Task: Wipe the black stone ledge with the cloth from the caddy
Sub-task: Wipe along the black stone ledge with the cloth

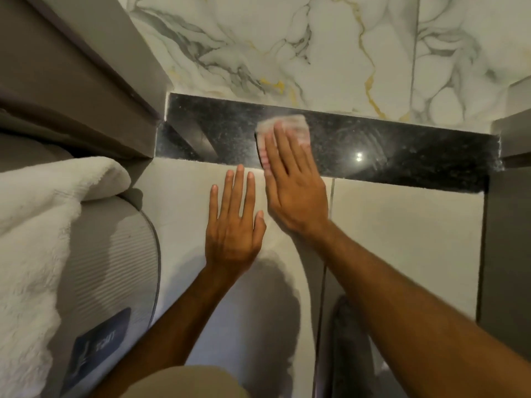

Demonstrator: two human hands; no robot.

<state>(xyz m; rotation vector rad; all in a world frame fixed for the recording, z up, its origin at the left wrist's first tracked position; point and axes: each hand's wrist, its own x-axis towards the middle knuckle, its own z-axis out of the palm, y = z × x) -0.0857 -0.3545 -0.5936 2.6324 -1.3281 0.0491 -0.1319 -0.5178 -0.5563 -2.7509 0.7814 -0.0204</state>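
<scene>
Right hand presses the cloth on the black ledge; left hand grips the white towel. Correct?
No: in the head view the left hand lies flat on the pale tile, apart from the white towel. The right hand presses the cloth on the black ledge.

Ledge (373, 150) black, speckled; cloth (290, 126) pale, pink-striped; wall (287, 47) white marble, grey-gold veins; towel (37, 225) white.

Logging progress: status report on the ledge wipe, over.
Right hand flat, pressing cloth on black ledge. Left hand open on tile below. White towel at left, off the ledge.
</scene>
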